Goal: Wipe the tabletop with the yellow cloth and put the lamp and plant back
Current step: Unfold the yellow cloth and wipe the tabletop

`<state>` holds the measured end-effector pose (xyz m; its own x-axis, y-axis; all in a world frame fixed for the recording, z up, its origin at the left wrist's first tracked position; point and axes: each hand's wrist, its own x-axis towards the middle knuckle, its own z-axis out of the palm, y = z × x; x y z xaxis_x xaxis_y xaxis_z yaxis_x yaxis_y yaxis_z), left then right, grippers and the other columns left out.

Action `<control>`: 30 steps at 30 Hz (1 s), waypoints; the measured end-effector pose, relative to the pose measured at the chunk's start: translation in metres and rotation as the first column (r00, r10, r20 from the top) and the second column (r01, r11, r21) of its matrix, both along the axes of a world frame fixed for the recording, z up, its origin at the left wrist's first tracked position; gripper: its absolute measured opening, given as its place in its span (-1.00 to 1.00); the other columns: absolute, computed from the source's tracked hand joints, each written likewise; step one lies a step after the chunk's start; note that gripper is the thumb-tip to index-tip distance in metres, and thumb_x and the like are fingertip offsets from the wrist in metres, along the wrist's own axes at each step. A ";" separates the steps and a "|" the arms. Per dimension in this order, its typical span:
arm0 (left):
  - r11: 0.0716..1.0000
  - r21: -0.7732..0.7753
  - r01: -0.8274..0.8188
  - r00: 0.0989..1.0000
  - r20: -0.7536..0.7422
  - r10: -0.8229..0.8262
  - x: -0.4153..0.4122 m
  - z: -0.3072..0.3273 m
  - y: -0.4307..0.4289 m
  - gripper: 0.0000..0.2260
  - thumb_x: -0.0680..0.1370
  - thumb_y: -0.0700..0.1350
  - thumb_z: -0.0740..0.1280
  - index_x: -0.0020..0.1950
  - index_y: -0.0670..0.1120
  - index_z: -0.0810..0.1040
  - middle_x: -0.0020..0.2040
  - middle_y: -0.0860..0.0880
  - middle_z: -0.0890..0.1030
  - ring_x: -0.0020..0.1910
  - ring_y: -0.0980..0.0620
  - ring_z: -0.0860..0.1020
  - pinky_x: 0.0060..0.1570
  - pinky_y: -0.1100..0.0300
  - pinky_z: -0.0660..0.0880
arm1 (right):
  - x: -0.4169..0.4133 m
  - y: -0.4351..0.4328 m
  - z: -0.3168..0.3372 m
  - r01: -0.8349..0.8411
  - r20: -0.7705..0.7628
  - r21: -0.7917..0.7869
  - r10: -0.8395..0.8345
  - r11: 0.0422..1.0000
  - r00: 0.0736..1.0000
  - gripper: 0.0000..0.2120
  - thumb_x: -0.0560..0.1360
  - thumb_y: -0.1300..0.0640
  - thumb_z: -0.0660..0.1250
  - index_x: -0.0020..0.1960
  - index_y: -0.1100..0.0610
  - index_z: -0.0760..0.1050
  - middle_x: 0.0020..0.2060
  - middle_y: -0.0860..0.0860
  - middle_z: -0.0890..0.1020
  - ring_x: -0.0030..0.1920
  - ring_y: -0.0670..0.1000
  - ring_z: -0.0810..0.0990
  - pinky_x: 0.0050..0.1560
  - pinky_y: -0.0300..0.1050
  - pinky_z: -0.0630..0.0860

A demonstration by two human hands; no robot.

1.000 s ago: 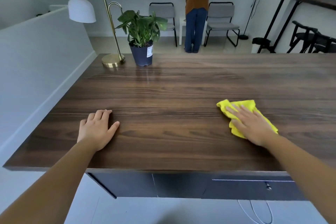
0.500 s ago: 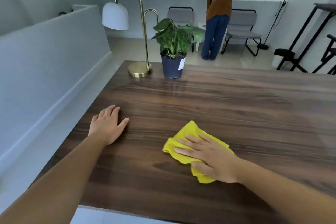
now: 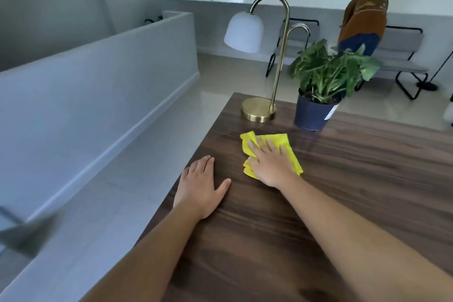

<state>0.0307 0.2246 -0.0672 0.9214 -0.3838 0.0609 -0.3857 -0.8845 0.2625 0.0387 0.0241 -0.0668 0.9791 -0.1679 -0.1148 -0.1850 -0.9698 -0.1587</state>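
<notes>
My right hand [image 3: 270, 164] lies flat on the yellow cloth [image 3: 279, 141], pressing it onto the dark wooden tabletop [image 3: 343, 191] near the far left corner. My left hand [image 3: 199, 187] rests open and flat on the wood by the left edge, just left of the cloth. A brass lamp [image 3: 258, 111] with a white shade stands at the far left corner, a short way beyond the cloth. To its right is a leafy green plant [image 3: 326, 73] in a dark blue pot [image 3: 311, 115].
A low grey partition wall [image 3: 98, 86] runs along the left, with a floor gap between it and the table's left edge. Beyond the table stand grey chairs [image 3: 402, 56] and a person in a brown top [image 3: 362, 19], bent over with their back to me.
My right hand has swept the cloth from the right side of the table leftwards and away from me, up near the lamp and plant. The view has turned left; the left hand stays planted.
</notes>
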 end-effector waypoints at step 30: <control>0.995 0.082 -0.062 0.998 -0.027 0.065 -0.009 0.012 -0.018 -0.38 0.57 0.21 0.10 0.53 -0.08 0.14 0.54 -0.05 0.19 0.52 -0.04 0.17 0.48 0.01 0.16 | -0.160 -0.238 -0.002 0.646 -0.014 -0.023 -0.646 0.763 0.763 -0.48 0.60 -0.03 -0.09 0.55 -0.08 -0.09 0.56 -0.05 -0.05 0.55 0.01 -0.08 0.50 0.12 -0.09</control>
<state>0.0218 0.2065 -0.0548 0.9451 -0.3268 0.0039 -0.3210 -0.9258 0.1997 -0.1208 -0.2139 -0.0684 0.6356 -0.7619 -0.1247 -0.7717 -0.6219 -0.1335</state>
